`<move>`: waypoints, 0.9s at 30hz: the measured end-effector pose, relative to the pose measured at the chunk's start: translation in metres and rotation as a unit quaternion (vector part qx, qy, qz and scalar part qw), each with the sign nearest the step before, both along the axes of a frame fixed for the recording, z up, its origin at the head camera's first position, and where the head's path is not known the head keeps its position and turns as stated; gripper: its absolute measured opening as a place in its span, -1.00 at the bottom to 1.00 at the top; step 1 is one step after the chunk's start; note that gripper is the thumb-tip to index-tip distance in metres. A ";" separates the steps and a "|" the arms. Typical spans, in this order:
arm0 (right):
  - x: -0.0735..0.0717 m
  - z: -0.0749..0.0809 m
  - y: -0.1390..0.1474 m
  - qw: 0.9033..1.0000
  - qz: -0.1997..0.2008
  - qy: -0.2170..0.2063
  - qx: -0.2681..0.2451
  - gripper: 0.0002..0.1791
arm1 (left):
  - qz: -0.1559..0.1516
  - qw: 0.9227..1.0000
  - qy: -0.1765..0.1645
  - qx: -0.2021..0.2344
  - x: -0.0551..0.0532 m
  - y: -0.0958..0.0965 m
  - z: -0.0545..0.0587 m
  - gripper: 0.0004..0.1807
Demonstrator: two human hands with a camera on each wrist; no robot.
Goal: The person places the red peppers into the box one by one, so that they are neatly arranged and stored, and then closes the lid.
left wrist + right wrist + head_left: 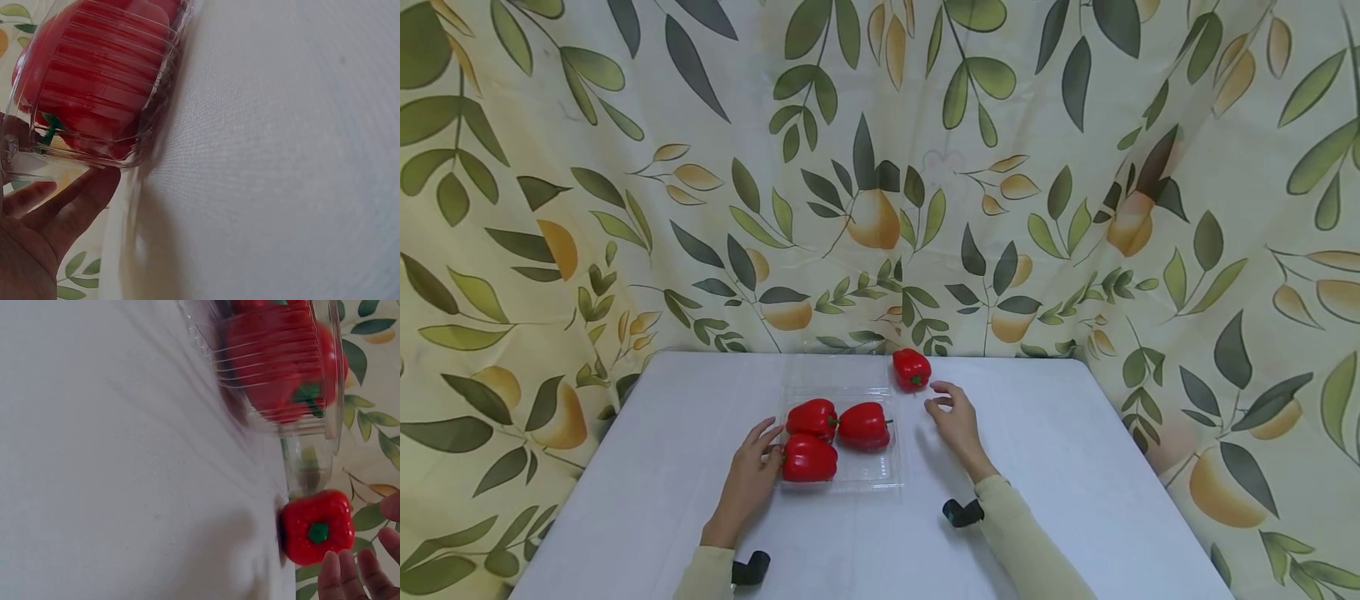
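Note:
A clear plastic box [872,473] lies on the table with its lid folded back. Inside are three red bell peppers: one at the back left [810,417], one at the right [864,426] and one at the front left [809,458]. My left hand [752,467] is at the box's left side; in the left wrist view its fingertips [107,182] touch the box wall. Beyond the box's back right corner sits a loose red bell pepper [912,370]. Beside it is my right hand [957,422], fingers loosely bent and holding nothing.
A white cloth covers the table [1045,467]. The transparent lid [831,371] extends toward the table's back edge, just left of the loose pepper. Behind the table hangs a leaf-patterned curtain [925,208].

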State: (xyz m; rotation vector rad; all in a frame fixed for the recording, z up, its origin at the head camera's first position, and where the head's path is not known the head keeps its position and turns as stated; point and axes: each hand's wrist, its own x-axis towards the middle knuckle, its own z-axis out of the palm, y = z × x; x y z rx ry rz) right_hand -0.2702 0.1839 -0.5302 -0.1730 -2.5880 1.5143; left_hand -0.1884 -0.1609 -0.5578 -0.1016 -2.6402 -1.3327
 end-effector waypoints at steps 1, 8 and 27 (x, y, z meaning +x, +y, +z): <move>-0.001 0.000 0.000 1.000 0.000 -0.001 0.000 -0.55 | -0.001 1.000 0.001 -0.001 0.000 0.000 0.000 -0.55; -0.013 0.001 -0.002 1.000 -0.003 0.029 0.006 -0.51 | -0.003 1.000 0.003 0.002 -0.001 -0.001 -0.001 -0.56; -0.050 -0.014 -0.006 0.999 -0.011 -0.038 -0.030 -0.07 | 0.003 1.000 -0.004 -0.003 0.000 0.000 -0.001 -0.56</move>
